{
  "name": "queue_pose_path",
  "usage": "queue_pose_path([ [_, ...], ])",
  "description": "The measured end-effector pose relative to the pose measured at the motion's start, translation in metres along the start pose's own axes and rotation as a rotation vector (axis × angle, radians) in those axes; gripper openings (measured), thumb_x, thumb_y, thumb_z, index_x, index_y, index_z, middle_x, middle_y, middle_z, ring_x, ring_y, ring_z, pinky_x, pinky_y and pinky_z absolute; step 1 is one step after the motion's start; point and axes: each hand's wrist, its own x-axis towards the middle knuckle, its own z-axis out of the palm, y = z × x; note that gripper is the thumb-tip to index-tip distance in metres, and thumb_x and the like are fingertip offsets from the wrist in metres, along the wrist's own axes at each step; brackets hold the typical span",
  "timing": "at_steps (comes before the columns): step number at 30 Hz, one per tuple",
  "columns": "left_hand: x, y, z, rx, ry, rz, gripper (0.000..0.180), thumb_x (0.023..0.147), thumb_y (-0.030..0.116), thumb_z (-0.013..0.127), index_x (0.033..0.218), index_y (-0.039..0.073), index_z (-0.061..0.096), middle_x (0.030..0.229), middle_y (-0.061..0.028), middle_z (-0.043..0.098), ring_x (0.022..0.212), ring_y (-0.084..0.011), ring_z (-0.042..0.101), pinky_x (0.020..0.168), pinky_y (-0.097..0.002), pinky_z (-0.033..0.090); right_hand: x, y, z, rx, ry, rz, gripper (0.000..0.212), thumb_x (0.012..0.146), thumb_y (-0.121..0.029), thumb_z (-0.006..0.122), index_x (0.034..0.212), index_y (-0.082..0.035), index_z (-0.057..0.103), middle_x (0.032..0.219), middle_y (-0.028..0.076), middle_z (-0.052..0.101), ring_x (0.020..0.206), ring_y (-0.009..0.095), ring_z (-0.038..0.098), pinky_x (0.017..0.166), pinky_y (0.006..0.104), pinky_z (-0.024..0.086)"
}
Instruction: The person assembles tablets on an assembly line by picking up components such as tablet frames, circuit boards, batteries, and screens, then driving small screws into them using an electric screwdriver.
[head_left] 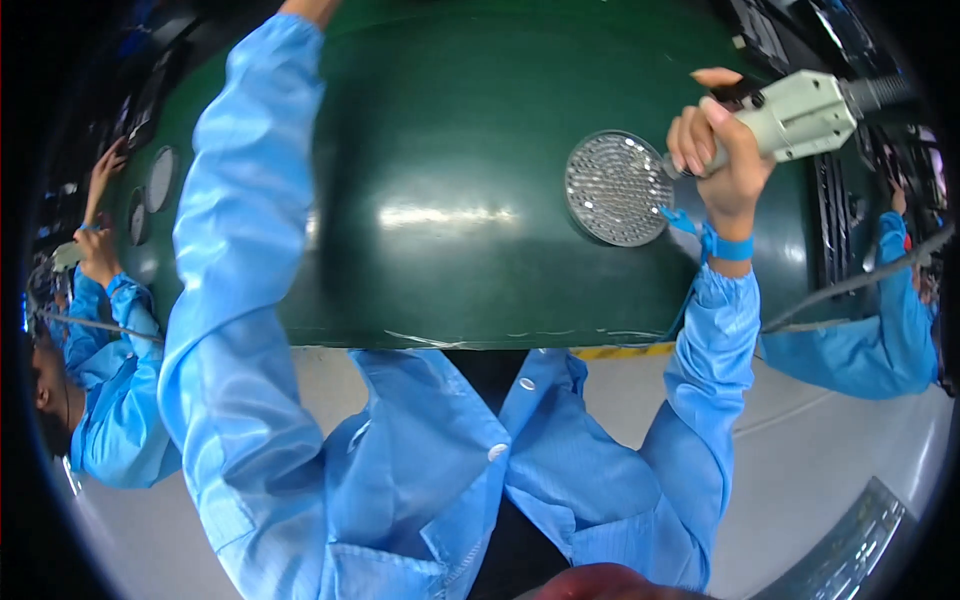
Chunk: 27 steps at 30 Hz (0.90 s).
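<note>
My right hand [728, 160] is wrapped round a pale grey-green electric screwdriver [795, 118], which lies slantwise with its ribbed cable end to the upper right. The tool's narrow tip end points left, at the edge of a round disc [615, 190] with a clear, studded lens face. Whether the tip touches the disc I cannot tell. A blue wrist strap [730, 245] with a cord circles my right wrist. My left forearm [245, 150] reaches far up and forward; only a bit of wrist shows at the top edge, and the hand is outside the picture.
The green tabletop [450, 270] spans the space before me. At the left a co-worker's hands [98, 255] are by two round discs [160, 180]. Another co-worker's blue sleeve [860, 350] and a grey cable [870, 275] are at the right, near dark strips [832, 220].
</note>
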Motion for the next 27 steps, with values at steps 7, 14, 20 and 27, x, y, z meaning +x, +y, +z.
queue_pose_path([
  [7,-0.252,0.018,-0.066,-0.589,-0.204,-0.046,0.037,0.096,0.021,0.073,0.118,-0.009,0.066,0.105,-0.0148,0.073,0.089,-0.0191,0.071,0.080,-0.0317,0.057,-0.007,0.000,0.019,-0.183,0.031,0.005,0.036,0.095,-0.012,0.052,0.123,0.010,0.056,0.058,-0.001,0.036,0.046,0.011,0.037,0.049,0.0313,0.037],
  [14,-0.443,-0.006,-0.071,-0.420,-0.177,-0.284,0.064,0.099,0.028,0.072,0.145,-0.009,0.048,0.129,-0.0229,0.061,0.114,-0.0252,0.062,0.102,-0.0342,0.048,-0.019,-0.005,0.006,-0.075,0.068,0.030,0.039,0.097,-0.015,0.054,0.127,0.011,0.054,0.059,-0.001,0.036,0.047,0.011,0.037,0.047,0.0306,0.037],
  [20,-0.393,-0.034,-0.123,0.451,0.197,0.345,0.033,0.096,0.031,0.073,0.107,-0.001,0.074,0.099,-0.0174,0.061,0.095,-0.0346,0.061,0.081,-0.0432,0.051,-0.015,0.007,-0.005,-0.066,-0.085,0.026,0.042,0.100,-0.017,0.047,0.133,0.008,0.047,0.064,-0.002,0.034,0.052,0.008,0.034,0.052,0.0280,0.036],
  [27,-0.251,-0.059,-0.173,0.597,-0.216,0.350,0.031,0.083,0.032,0.084,0.093,0.004,0.076,0.081,-0.0109,0.069,0.075,-0.0260,0.067,0.068,-0.0386,0.053,-0.016,0.004,0.001,-0.107,-0.066,0.023,0.043,0.100,-0.017,0.047,0.134,0.009,0.046,0.063,-0.001,0.036,0.051,0.009,0.036,0.052,0.0284,0.037],
])
